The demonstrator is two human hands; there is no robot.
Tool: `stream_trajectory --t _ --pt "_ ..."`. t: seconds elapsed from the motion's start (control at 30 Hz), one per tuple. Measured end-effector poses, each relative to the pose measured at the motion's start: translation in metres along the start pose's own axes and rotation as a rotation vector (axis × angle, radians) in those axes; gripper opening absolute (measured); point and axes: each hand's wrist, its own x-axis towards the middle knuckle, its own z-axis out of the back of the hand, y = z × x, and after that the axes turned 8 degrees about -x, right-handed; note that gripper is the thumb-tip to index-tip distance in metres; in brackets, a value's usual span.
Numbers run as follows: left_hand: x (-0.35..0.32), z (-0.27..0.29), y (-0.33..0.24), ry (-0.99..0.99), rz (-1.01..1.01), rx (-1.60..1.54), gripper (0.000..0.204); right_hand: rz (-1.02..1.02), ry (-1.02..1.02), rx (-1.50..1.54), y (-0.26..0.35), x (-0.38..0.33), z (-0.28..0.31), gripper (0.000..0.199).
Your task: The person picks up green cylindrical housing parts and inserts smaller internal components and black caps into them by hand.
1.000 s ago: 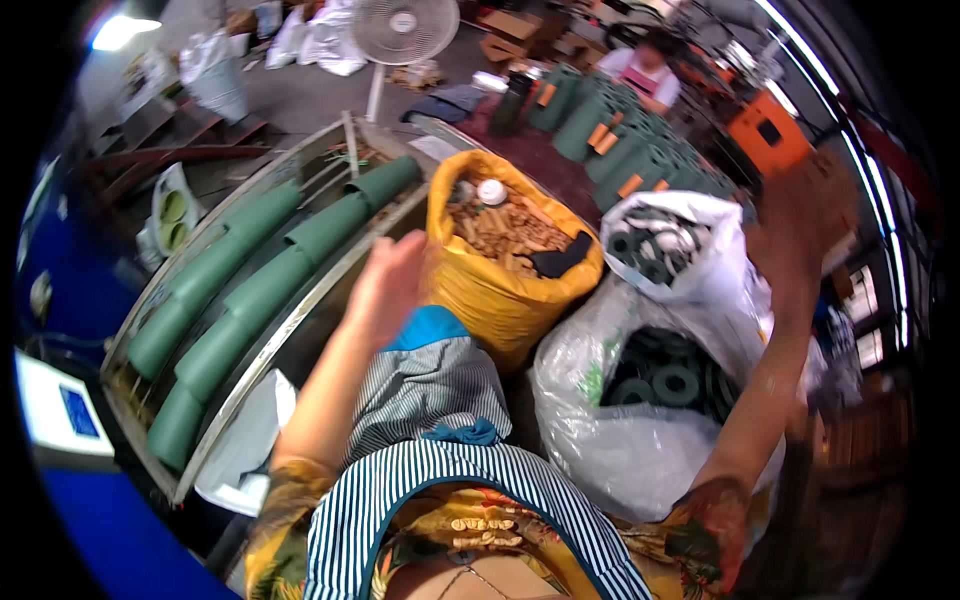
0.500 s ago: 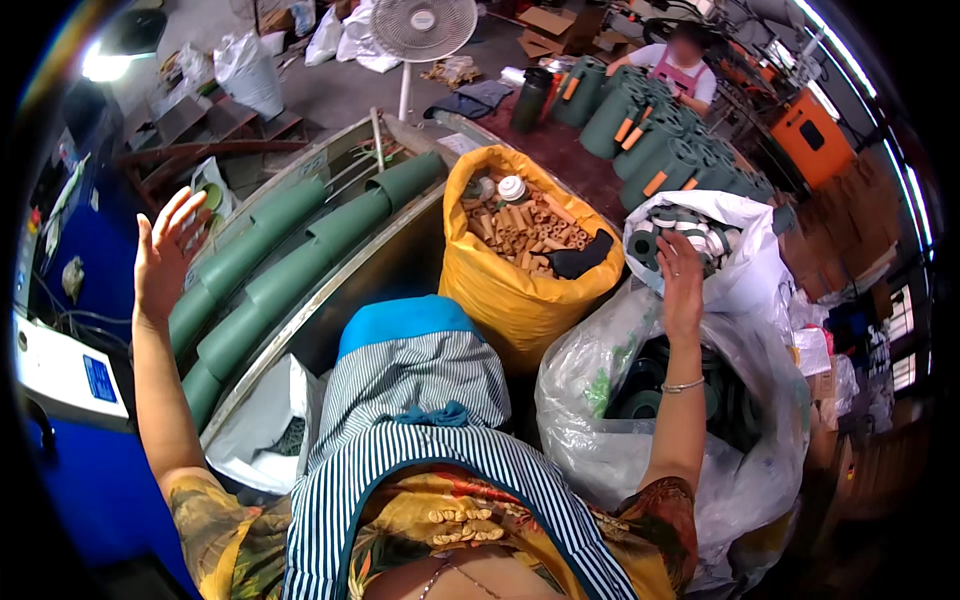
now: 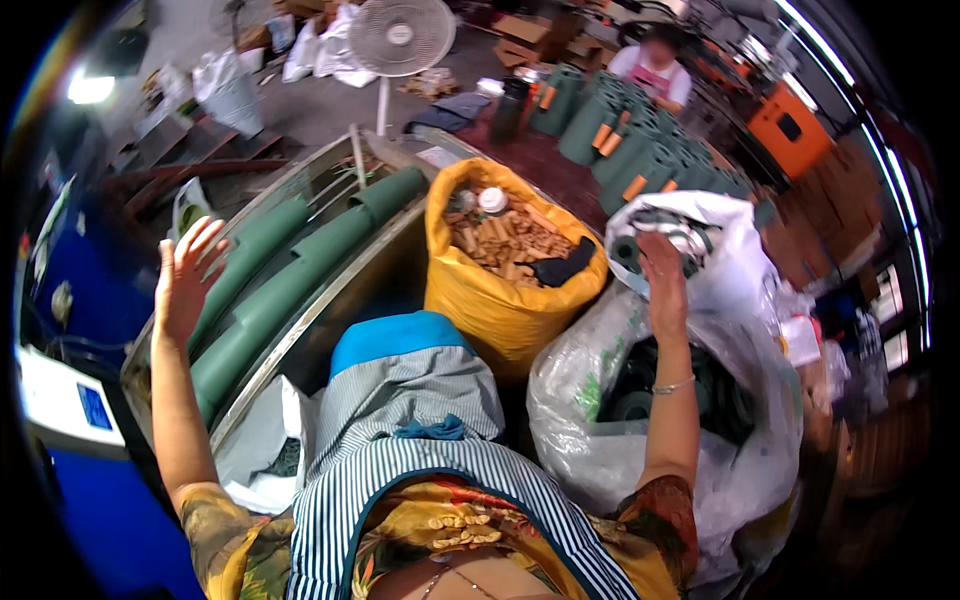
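Green foam rolls (image 3: 290, 275) are seen lying side by side in a long metal tray (image 3: 330, 300) at the left; about four are counted, though the far ends overlap and an exact count cannot be made. One yellow sack (image 3: 500, 305) stands in the middle, filled with short tan cardboard tubes (image 3: 505, 240), too many to count, with one white cap and one black piece on top. Two clear plastic bags are seen at the right: an upper bag (image 3: 720, 255) with dark rolled parts in it, and a lower bag (image 3: 600, 430) of dark green pieces. One white fan (image 3: 400, 35) stands at the back, and a group of upright green rolls (image 3: 630, 140) is stacked near a seated person (image 3: 655, 65).

Left hand (image 3: 185, 280) is raised over the tray's near edge, fingers spread wide apart, nothing held or touched. Right hand (image 3: 662, 270) is laid at the mouth of the upper clear bag, fingers loosely extended and touching the plastic; whether anything is gripped cannot be told
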Motion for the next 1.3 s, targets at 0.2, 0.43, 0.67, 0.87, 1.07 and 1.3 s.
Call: stream_trajectory --t 0.2,0.43,0.67,0.87,1.07,1.3 --pt "-0.058 0.08 0.101 -0.45 0.122 0.7 0.066 -0.119 0.011 -0.487 -0.048 -0.031 -0.06 0.027" --pt "-0.255 0.318 0.209 -1.794 0.19 1.196 0.068 -0.102 0.712 -0.656 -0.066 -0.092 -0.191 0.055" --pt "-0.287 0.383 0.211 -1.7 0.421 1.112 0.073 0.357 1.082 -0.74 -0.016 -0.04 -0.324 0.075" --pt "-0.337 0.392 0.207 -1.785 0.246 0.988 0.042 0.47 1.183 -0.719 0.0 -0.037 -0.38 0.069" --pt "-0.284 0.409 0.187 -1.548 0.184 0.966 0.036 0.568 1.249 -0.729 -0.006 -0.027 -0.416 0.075" --pt "-0.232 0.417 0.183 -1.561 0.447 0.891 0.036 0.749 0.924 -0.653 0.057 0.096 -0.498 0.076"
